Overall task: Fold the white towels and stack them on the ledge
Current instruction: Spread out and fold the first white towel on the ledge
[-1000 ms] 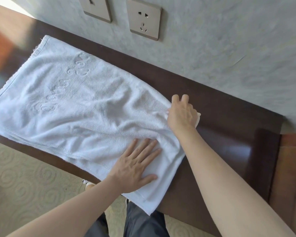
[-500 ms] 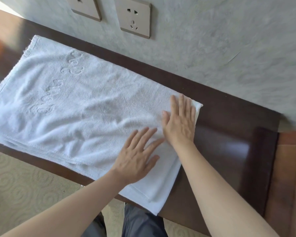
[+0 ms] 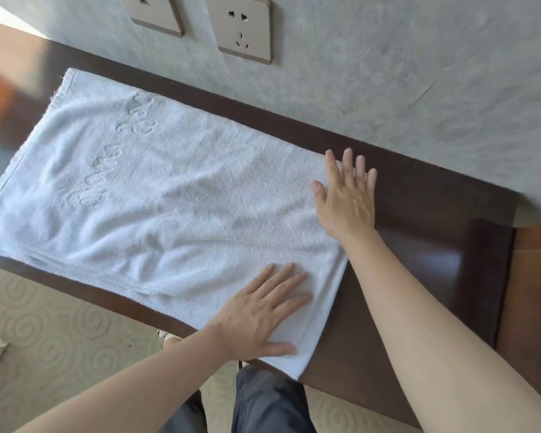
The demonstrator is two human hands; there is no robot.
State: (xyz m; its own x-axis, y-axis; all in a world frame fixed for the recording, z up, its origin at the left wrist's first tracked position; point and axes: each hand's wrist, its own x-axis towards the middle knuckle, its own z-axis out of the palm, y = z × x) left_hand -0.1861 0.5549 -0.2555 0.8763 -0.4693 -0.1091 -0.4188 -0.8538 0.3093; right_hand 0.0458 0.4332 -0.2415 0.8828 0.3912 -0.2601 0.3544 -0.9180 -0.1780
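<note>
White towel (image 3: 169,214) lies flat on the ledge (image 3: 434,245), long axis running along the wall (image 3: 388,89). Both hands press its right end w/ fingers straight, spread: right hand (image 3: 345,201) at wall-side corner, left hand (image 3: 263,314) at corner away from wall.

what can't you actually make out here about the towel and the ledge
Head view only:
- White towel: its left edge is cut off by the frame; how many layers it has cannot be told.
- Raised lettering on the towel: too soft to read.
- Ledge: its left end is blurred, and the towel covers most of the top.
- Towel under the left hand and right hand: hidden by the flat palms.
- Other towels: none in view.
</note>
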